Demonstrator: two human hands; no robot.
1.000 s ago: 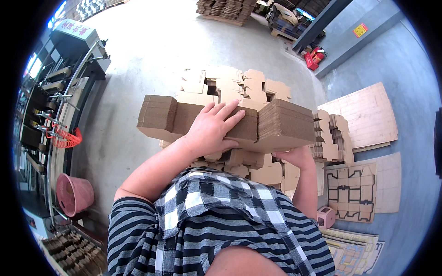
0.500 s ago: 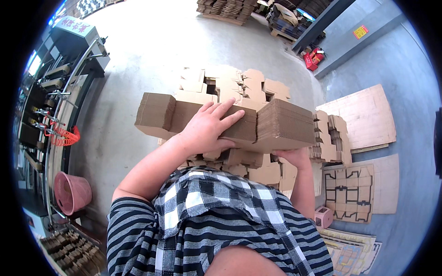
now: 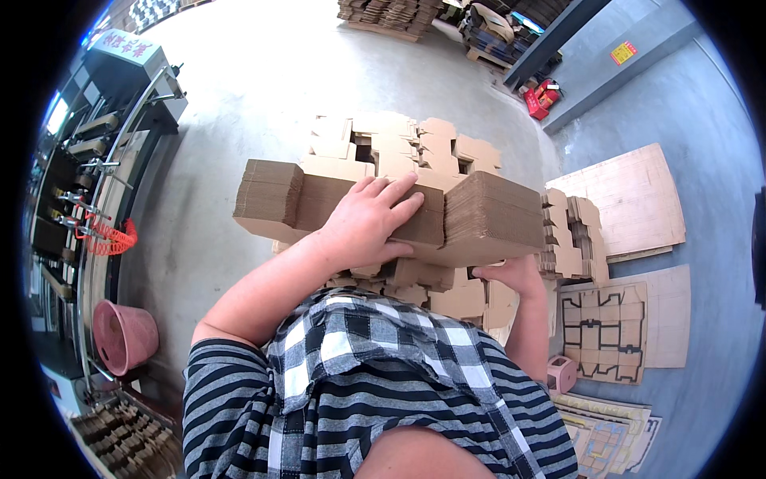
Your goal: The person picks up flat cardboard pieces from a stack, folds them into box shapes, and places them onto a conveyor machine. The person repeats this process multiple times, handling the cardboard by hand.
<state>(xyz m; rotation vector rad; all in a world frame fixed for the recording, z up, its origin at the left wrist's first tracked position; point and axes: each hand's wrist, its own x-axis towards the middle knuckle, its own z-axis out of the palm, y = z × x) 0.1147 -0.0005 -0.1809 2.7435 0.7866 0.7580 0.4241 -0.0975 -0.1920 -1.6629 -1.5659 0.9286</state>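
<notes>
A thick stack of brown cardboard box blanks [image 3: 343,199] stands on edge in front of me, its layered edges facing up. My left hand [image 3: 371,219] lies across its middle, fingers spread over the top edges and thumb down the near side, gripping it. Below the stack's right end is my right hand [image 3: 515,276], its thumb stretched out to the left. The stack hides most of its other fingers. Beneath and beyond lie piles of flat cardboard blanks [image 3: 399,148], with more blanks [image 3: 573,235] to the right.
A machine with metal rails [image 3: 112,160] and a red coiled hose [image 3: 116,239] runs along the left. A pink basket [image 3: 125,337] stands near it. At right are boards [image 3: 630,199], a cutting die [image 3: 604,331] and a pink stool [image 3: 561,374]. Fire extinguishers [image 3: 544,100] stand by the wall.
My right hand has dropped slightly from the stack's underside, and its thumb now points left. My left hand stays on top, shifted slightly. The stack has hardly moved.
</notes>
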